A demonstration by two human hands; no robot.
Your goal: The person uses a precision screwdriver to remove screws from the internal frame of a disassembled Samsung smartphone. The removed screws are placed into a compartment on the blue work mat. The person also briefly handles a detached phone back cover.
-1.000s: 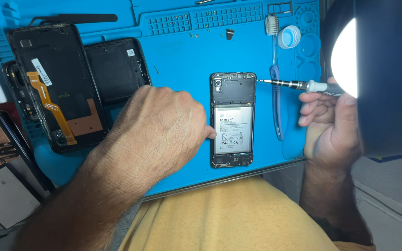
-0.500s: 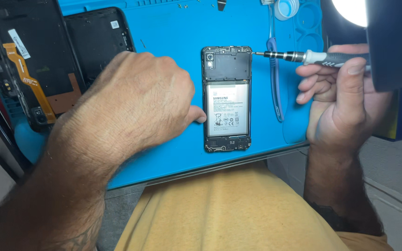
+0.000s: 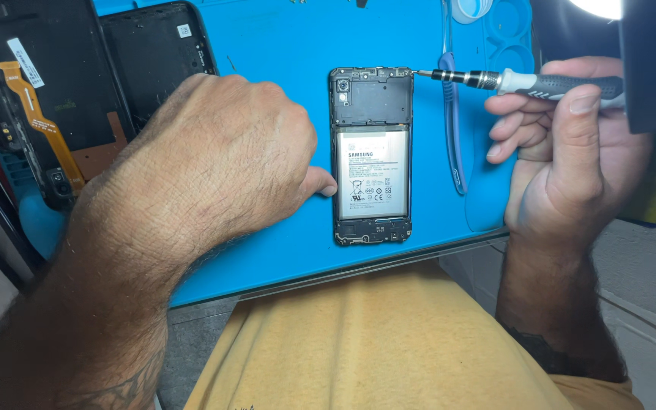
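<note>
The opened phone (image 3: 371, 156) lay back-up on the blue mat (image 3: 282, 45), long axis running away from the person, and the left hand (image 3: 222, 163), fingers curled shut, pressed a fingertip to its left edge. The right hand (image 3: 571, 152), right of the phone, gripped a screwdriver (image 3: 518, 81) lying crosswise, tip at the phone's top-right corner. Whether the tip sat in a screw was too small to tell.

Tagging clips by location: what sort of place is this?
Most likely a phone repair bench. An opened phone with its battery exposed lies on a blue repair mat, the right hand holds a precision screwdriver at its top corner, and removed back covers lie left.
</note>
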